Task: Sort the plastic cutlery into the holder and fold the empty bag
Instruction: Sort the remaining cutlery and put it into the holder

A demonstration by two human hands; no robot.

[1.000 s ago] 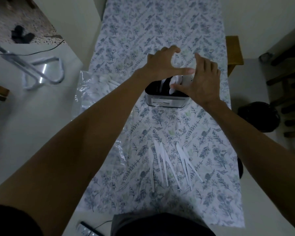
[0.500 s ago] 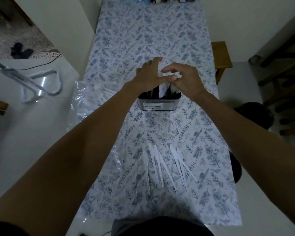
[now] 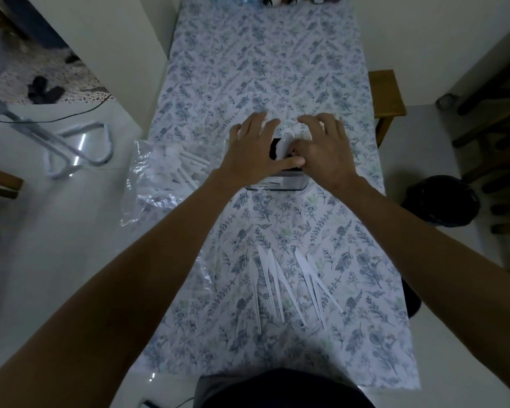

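The dark cutlery holder (image 3: 277,184) stands mid-table, mostly covered by both hands. My left hand (image 3: 253,151) lies over its left side, fingers spread and thumb stretched across the front rim. Over its right side my right hand (image 3: 326,151) has its fingers arched, the thumb touching a white cutlery piece (image 3: 284,145) that stands in the holder. A clear plastic bag (image 3: 162,172) with white cutlery inside lies at the table's left edge. Several white plastic knives (image 3: 286,284) lie fanned on the floral tablecloth (image 3: 265,69) near me.
A wooden stool (image 3: 387,92) stands by the table's right edge, and a black bin (image 3: 442,201) sits on the floor at right. A metal stand (image 3: 71,148) lies on the floor at left. Small items (image 3: 277,0) sit at the table's far end.
The right hand's pinch over the holder has loosened into spread fingers. Both hands have settled lower over the holder's top. The knives and the bag have not moved.
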